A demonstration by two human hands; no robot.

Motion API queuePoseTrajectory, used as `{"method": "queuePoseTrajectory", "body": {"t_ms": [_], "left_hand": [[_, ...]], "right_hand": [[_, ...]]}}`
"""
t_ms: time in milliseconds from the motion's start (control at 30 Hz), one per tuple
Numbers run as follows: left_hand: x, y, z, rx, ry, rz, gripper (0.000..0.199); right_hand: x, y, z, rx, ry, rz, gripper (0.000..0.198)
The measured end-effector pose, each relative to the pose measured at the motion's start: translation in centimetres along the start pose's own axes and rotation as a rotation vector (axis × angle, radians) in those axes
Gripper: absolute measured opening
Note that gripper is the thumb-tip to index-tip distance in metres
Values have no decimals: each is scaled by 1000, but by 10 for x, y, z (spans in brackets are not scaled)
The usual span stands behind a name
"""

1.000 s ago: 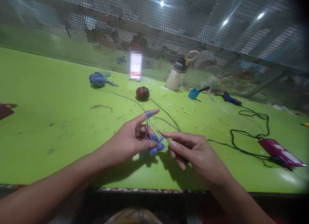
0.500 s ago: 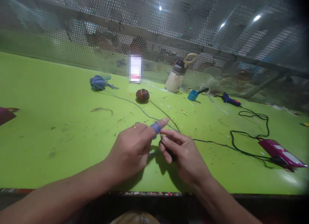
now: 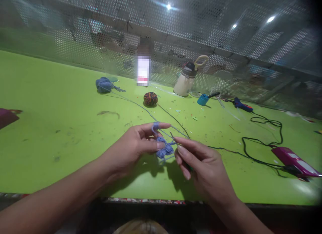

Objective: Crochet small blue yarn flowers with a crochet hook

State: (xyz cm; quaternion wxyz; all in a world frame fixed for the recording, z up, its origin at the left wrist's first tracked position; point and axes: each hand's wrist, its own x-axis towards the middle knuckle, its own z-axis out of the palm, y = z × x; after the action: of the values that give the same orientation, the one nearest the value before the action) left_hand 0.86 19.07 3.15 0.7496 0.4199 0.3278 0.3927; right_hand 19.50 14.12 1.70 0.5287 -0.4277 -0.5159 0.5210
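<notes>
A small blue crocheted flower (image 3: 164,149) is pinched between the thumb and fingers of my left hand (image 3: 137,141). Blue yarn (image 3: 156,125) wraps around the stretched index finger of that hand. My right hand (image 3: 201,160) grips a crochet hook (image 3: 172,136), its thin metal tip pointing up beside the flower; most of its handle is hidden in the fingers. From the flower's side, a strand leads back toward the blue yarn ball (image 3: 103,84). A dark multicoloured yarn ball (image 3: 150,98) sits beyond my hands, its strand running toward the right hand.
On the green table (image 3: 62,126) stand a lit phone (image 3: 143,71), a cream bottle (image 3: 184,83) and a blue pot (image 3: 202,99). Farther right lie a blue glue gun (image 3: 243,104) and a magenta power strip (image 3: 294,160) with black cable. A perforated metal screen (image 3: 113,36) rises behind.
My left hand has turned, bringing the crocheted flower into view, and its index finger now stretches out flatter. My right hand has shifted slightly right and the hook tip now shows.
</notes>
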Motion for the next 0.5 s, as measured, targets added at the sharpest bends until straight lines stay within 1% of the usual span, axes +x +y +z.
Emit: {"method": "queuePoseTrajectory", "body": {"t_ms": [100, 233, 500], "left_hand": [[0, 2, 1, -11, -13, -15, 40], [-2, 3, 1, 32, -49, -9, 37], [-4, 2, 2, -5, -91, -45, 36]], "right_hand": [[-1, -5, -7, -86, -28, 10, 19], [2, -17, -16, -255, -72, 15, 20], [7, -40, -28, -624, -181, -158, 26]]}}
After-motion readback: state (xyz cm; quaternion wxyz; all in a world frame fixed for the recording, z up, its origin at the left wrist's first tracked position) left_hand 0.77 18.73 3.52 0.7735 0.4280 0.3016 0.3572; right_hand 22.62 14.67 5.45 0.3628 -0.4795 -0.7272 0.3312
